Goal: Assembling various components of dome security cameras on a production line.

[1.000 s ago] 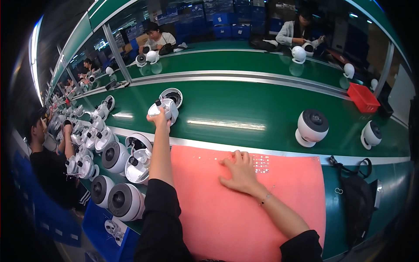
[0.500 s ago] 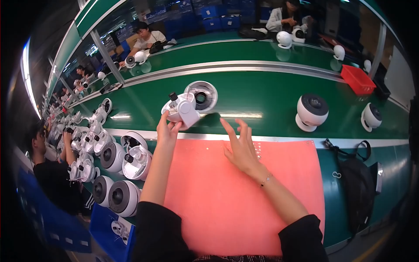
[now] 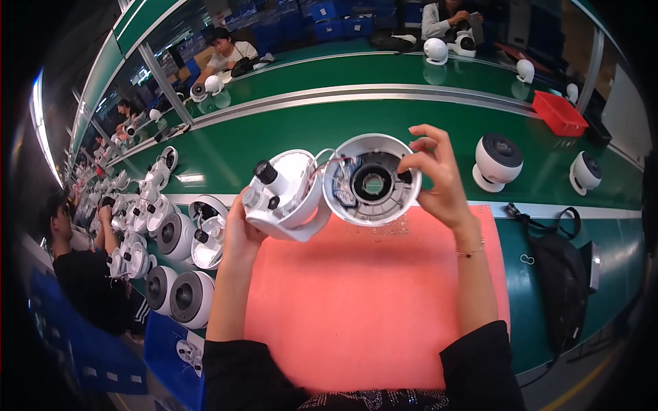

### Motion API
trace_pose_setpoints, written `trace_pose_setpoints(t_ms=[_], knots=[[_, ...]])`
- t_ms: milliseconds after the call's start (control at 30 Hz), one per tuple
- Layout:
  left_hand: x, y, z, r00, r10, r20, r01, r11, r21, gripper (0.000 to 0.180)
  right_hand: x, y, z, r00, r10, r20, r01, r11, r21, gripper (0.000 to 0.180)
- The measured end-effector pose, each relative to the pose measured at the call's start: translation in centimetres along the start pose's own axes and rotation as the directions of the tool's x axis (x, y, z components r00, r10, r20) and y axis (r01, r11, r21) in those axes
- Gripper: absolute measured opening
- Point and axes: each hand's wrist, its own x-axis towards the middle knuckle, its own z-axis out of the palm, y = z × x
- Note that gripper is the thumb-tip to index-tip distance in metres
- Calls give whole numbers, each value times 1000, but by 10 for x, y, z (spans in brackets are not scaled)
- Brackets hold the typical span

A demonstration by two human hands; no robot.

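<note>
My left hand (image 3: 240, 222) holds a white camera housing (image 3: 295, 209) by its outer side. A black lens barrel (image 3: 265, 172) stands up inside that opened half. At its right hangs the round white front shell (image 3: 377, 218), its inner side facing me, with a dark ring round a central hole and a small circuit board at its left. Thin wires (image 3: 319, 163) join the two halves. My right hand (image 3: 442, 181) grips the front shell at its right rim, some fingers raised above it. Both halves are held above the pink mat (image 3: 343, 301).
Two closed white cameras (image 3: 498, 161) (image 3: 585, 172) stand at the right on the green bench. Many opened and closed housings (image 3: 190, 299) crowd the left, above a blue bin (image 3: 168, 349). A red tray (image 3: 560, 115) and a black bag (image 3: 558, 294) lie right. Co-workers sit left and across.
My left hand has brought the camera housing nearer and tilted it. My right hand, free before, has taken the front shell's rim, and the shell now faces me beside the housing.
</note>
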Motion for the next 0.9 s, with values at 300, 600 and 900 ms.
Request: trace_pose_setpoints(t_ms=[300, 600, 900], knots=[[5, -21, 9, 633, -421, 650, -89, 794, 602, 32, -2, -43, -20, 696, 191, 692, -685, 467, 559, 57], [-23, -14, 19, 464, -614, 639, -264, 593, 761, 32, 4, -82, 32, 404, 16, 914, -641, 718, 271, 47], [-155, -24, -34, 983, 83, 163, -173, 719, 674, 31, 2, -99, 20, 390, 212, 896, -607, 791, 77, 32]])
